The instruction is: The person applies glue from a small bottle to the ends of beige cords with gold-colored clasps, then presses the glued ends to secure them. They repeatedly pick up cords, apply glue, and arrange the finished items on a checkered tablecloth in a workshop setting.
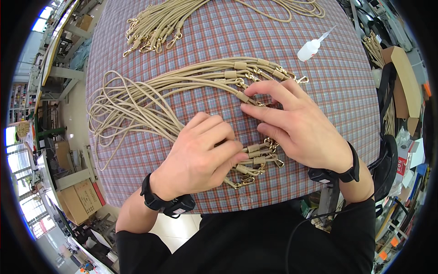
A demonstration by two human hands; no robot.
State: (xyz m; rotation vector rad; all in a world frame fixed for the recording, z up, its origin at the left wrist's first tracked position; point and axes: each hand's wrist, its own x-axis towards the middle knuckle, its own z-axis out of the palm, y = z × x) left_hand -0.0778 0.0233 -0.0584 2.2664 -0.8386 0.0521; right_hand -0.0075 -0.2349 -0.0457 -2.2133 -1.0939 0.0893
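Observation:
My left hand (pixel 200 157) is closed round a bundle of beige cords, whose ends (pixel 253 155) stick out past its fingers, with collars and gold snap hooks (pixel 246 181). My right hand (pixel 296 121) has its fingers spread over the clip ends of another group of beige cords (pixel 196 75). Its index and middle fingertips lie either side of one cord's collar (pixel 244 97), seemingly touching it; that cord's hook is partly hidden under the hand. Looped cord lengths (pixel 123 109) spread to the left.
A padded plaid surface (pixel 150 178) lies under everything. At its far side rests another pile of clipped cords (pixel 159 25). A white squeeze bottle with a thin nozzle (pixel 309 49) lies at far right. Cardboard boxes (pixel 404 82) and more cords stand beyond the right edge.

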